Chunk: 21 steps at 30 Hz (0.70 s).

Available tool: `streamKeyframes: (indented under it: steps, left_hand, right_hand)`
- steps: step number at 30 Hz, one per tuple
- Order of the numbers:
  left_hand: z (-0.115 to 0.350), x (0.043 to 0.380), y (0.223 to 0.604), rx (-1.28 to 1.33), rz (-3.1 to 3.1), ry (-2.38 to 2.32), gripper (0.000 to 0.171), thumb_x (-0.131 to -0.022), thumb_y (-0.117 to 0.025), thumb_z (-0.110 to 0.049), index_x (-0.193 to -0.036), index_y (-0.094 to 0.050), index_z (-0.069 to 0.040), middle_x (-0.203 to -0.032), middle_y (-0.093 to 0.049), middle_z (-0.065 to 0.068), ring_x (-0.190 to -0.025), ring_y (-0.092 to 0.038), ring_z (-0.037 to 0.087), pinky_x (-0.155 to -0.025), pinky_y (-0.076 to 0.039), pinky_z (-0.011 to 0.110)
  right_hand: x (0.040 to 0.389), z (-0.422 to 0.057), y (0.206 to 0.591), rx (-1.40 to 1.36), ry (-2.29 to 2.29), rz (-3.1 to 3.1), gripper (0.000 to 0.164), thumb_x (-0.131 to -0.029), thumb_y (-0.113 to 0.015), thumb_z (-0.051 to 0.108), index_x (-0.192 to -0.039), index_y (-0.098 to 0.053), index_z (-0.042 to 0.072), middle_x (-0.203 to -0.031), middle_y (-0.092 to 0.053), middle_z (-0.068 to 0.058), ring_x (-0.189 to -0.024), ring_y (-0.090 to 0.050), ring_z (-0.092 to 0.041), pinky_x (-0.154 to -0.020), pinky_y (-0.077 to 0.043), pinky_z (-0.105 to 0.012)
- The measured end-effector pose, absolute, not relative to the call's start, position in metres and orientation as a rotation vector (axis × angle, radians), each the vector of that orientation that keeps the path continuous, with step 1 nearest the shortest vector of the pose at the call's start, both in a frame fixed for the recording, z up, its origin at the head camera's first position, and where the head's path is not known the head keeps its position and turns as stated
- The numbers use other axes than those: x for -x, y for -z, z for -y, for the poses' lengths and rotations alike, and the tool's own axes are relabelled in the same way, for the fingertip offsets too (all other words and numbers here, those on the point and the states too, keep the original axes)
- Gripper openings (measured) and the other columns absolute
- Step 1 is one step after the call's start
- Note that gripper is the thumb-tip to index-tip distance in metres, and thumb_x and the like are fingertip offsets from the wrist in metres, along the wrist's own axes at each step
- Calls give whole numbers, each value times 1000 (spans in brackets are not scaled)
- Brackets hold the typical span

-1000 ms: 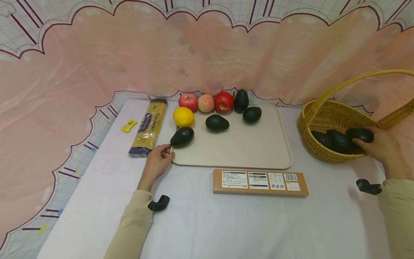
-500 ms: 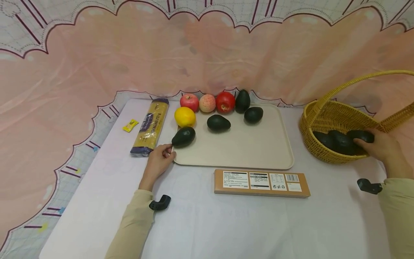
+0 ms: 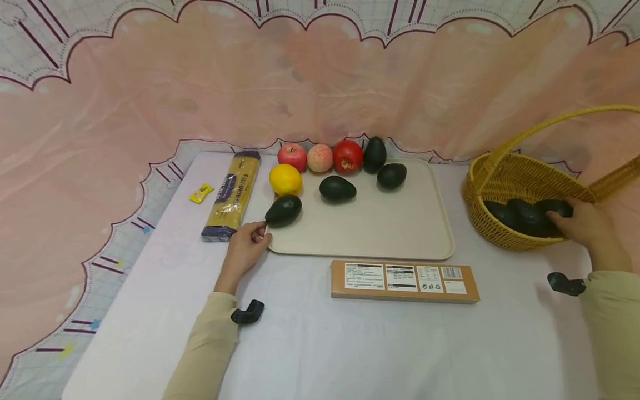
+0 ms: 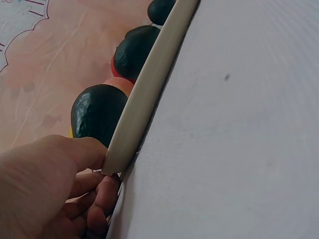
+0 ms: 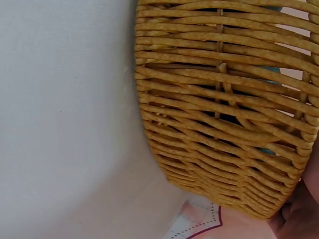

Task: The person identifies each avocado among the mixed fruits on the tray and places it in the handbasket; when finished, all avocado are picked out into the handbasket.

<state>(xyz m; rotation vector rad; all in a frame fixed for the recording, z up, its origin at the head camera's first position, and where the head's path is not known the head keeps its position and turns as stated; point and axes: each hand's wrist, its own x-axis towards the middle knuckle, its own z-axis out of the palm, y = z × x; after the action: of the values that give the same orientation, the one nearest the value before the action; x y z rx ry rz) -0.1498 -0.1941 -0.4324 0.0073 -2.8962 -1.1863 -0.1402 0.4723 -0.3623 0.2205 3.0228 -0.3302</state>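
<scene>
in the basket [image 3: 478, 215], right fingers [image 3: 561, 223] gripping an avocado [image 3: 554, 207], now slightly nearer its neighbour [image 3: 528, 218], left fingers [image 4: 106, 193] pinching tray [image 3: 390, 233]

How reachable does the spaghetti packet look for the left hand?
Probably yes: the left hand is right beside the spaghetti packet, nothing visible between, though its fingers must likely release the tray.

The left sleeve [image 3: 202, 341] and right sleeve [image 3: 612, 328] are long, in a plain pale khaki cloth, softly creased and reaching to the wrists. From the inner side of each cuff juts a black, bent piece, one on the left [image 3: 248, 313] and its twin on the right [image 3: 566, 284] (smooth, rounded, rather elbow-shaped). The hands [image 3: 244, 250] [image 3: 595, 228] are bare.
</scene>
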Motion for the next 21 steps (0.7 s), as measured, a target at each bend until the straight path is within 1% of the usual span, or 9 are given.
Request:
streamKeyframes:
  steps: [5, 8, 14, 17, 21]
  left_hand:
    - [193, 151, 434, -7, 2908, 1185, 38, -89, -60, -23, -119, -61, 0, -94, -58, 11, -82, -51, 21, -74, -40, 32]
    - [193, 151, 435, -4, 2911, 1185, 38, -89, -60, -24, -119, -61, -1, -95, -58, 10, -83, -51, 21, -75, -40, 32]
    - [196, 149, 433, -9, 2927, 1178, 38, -89, -60, -24, -120, -60, -1, -96, -58, 10, -84, -52, 22, -75, -40, 32]
    - [197, 149, 432, -2, 2929, 1165, 38, -89, -59, -24, -120, -61, -1, -96, -58, 10, -84, -52, 21, -75, -40, 32]
    - [196, 150, 433, 15, 2920, 1184, 38, -89, -59, -25, -119, -61, -1, -96, -58, 10, -84, -52, 21, -75, -40, 32]
  right_hand:
    - [140, -473, 360, -249, 368, -3004, 71, -98, -35, 41, -138, -22, -17, -126, -32, -49, -111, -29, -65, -95, -22, -69]
    - [140, -472, 361, -277, 417, -3015, 69, -98, -33, 41, -139, -25, -15, -128, -32, -47, -112, -29, -64, -95, -22, -69]
    - [136, -459, 371, -264, 630, -3129, 57, -97, -40, 29, -135, -35, -13, -126, -37, -44, -114, -34, -60, -93, -26, -67]
    - [134, -446, 372, -265, 710, -3203, 52, -95, -43, 26, -133, -40, -10, -127, -40, -41, -117, -34, -59, -95, -26, -66]
    - [135, -429, 367, -214, 807, -3287, 45, -95, -46, 22, -129, -48, -8, -124, -45, -37, -117, -37, -55, -99, -25, -64]
